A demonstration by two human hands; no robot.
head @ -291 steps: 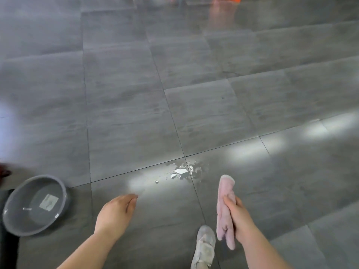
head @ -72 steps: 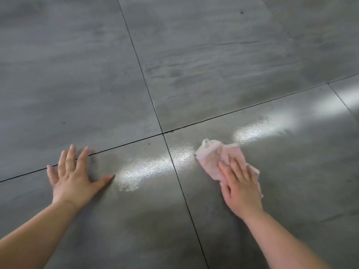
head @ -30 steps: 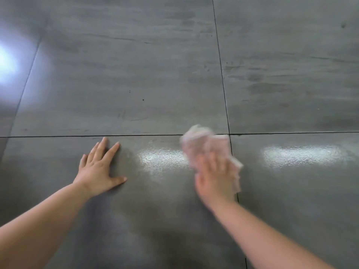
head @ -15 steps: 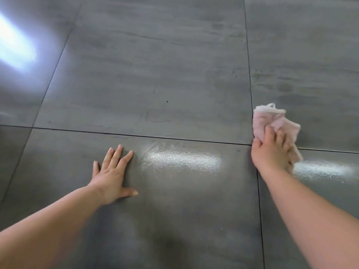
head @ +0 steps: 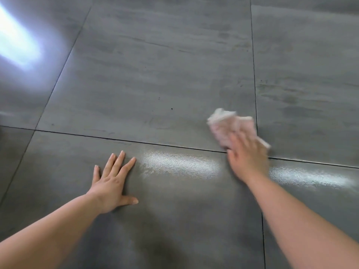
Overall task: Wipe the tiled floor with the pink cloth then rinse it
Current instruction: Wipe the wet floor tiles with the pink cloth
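Wiping is judged to be the step in hand: the pink cloth [head: 231, 125] is bunched on the tiled floor [head: 155, 65] at the far right, just beside a crossing of grout lines [head: 174, 146], and rinsing is not yet begun. The right hand [head: 247, 158] is pressed on the cloth's near edge, fingers laid flat rather than gripping so far as blur allows, while the left hand [head: 113, 184] is spread open, palm down on the floor, holding nothing. A sweep across the damp-looking sheen [head: 178, 165] between the hands is judged to be called for next, under even pressure.
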